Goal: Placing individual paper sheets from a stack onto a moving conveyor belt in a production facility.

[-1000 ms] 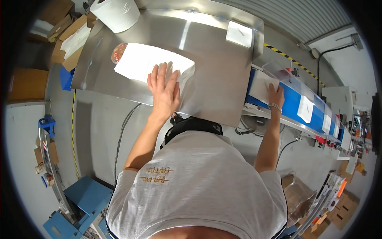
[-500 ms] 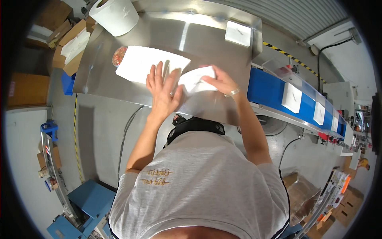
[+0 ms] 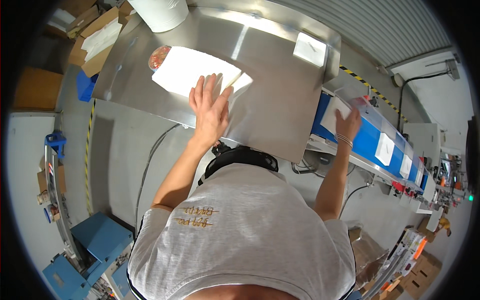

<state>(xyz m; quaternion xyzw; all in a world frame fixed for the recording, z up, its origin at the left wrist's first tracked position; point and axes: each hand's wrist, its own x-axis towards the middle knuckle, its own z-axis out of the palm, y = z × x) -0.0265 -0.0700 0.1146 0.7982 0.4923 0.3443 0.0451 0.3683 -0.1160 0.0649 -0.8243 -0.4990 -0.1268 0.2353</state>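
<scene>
On the steel table, a fanned stack of flat white packets or sheets (image 3: pixel 192 70) lies to the left. My left hand (image 3: pixel 210 105) rests on its near right end, fingers spread, gripping nothing. Over the near end of the blue conveyor belt (image 3: pixel 367 132), my right hand (image 3: pixel 348 122) is closed on the right edge of a flat white packet (image 3: pixel 332 114). Slight motion blur hides whether that packet fully touches the belt. A round, red-patterned object (image 3: pixel 159 57) shows partly beside the stack's far left end.
Another white packet (image 3: pixel 310 49) lies at the table's far right corner. Several packets, such as one white packet (image 3: pixel 384 149), sit along the belt under a transparent cover (image 3: pixel 387 119). A large white roll (image 3: pixel 161 14) stands at the back left, near an open cardboard box (image 3: pixel 97 47).
My right hand has moved right from the table to the belt, carrying a white packet. My left hand stays at the stack. The view has shifted slightly.
</scene>
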